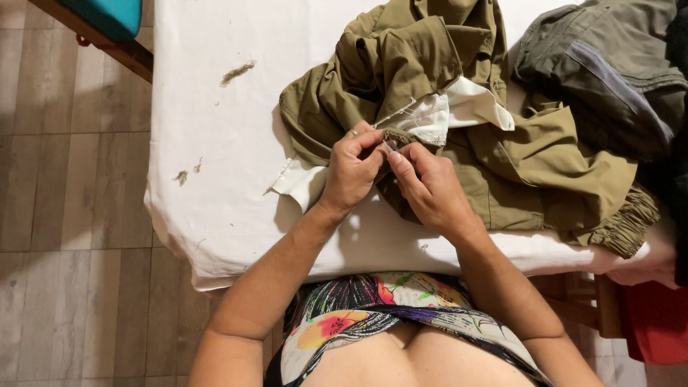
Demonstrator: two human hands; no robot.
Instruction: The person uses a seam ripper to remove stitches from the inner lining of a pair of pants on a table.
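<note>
Left hand (352, 172), ring on one finger, is curled narrow, its thumb and fingertips pinching a fold of the olive-khaki trousers (459, 107) at a seam edge. Right hand (428, 188) meets it from the other side, fingers drawn together in a tight pinch on the same fold; I see a thin, pale sliver between its fingertips, too small for me to tell whether it is a needle or a thread. Both hands touch at the fingertips, just below the white pocket lining (444, 115) that is turned outward from the garment. I note loose pale threads running along the lining's upper edge.

Outward from the hands, the trousers lie bunched on the white cloth-covered table (215, 129), with a gathered elastic cuff (627, 226) hanging at the table's near right edge. I mark small tufts of olive lint (236, 72) scattered on the cloth to the left. Beyond the trousers, at upper right, lies a grey-green garment (602, 64), touching the khaki one. Wooden-plank flooring (72, 215) fills the left; a teal cushion (107, 14) sits at upper left; red fabric (656, 322) shows at lower right.
</note>
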